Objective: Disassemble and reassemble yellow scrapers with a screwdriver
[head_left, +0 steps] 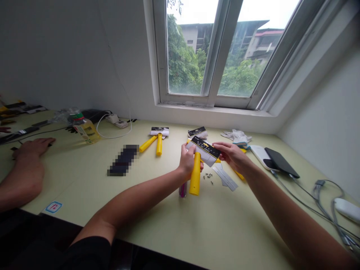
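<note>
The person's left hand point(187, 160) is closed on a yellow plastic hand tool point(195, 174) where a black-and-white printed card point(204, 151) lies across its head; the exact grip is partly hidden. The tool is held tilted above a pale green table point(157, 240). The right hand point(230, 155) pinches the card's right end between thumb and fingers.

Partly hidden behind the tool, a clear tube point(183, 190) holds purple contents that cannot be made out. Small metal screws point(208, 178) and flat metal strips point(225, 178) lie just right of the tool. A clear bottle point(86, 129) with a green cap holds yellow liquid.

Farther off lie a second yellow tool point(153, 144), white gloves point(237, 137) and a black phone point(281, 162). A dark object point(123, 160) is pixelated and cannot be identified. Another person's hand point(32, 148) rests flat at far left, cut off by nothing but its sleeve-free forearm at the frame edge.
</note>
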Tool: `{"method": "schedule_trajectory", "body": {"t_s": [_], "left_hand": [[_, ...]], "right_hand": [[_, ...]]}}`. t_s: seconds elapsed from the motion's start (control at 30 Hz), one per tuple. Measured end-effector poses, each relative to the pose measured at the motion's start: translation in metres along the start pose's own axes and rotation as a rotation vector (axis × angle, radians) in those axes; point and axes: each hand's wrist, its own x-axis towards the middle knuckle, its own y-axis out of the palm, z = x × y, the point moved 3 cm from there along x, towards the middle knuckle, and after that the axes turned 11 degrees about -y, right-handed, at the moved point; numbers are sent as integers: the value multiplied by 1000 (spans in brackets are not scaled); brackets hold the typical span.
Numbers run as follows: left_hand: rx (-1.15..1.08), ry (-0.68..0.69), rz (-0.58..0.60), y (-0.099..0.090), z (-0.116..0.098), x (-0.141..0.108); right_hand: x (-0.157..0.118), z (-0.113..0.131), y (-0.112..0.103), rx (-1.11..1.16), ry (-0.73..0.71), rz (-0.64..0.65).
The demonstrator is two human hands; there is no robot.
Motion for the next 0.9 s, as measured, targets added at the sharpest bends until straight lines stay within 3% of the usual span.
{"method": "schedule_trajectory", "body": {"t_s": [0.3, 0.9], "left_hand": [[1, -34, -10, 4, 0, -6], [72, -12, 32, 10, 2, -9]], "right_hand": [[-2, -7, 4, -20, 29, 72], [-9, 2, 11, 14, 15, -83]]}}
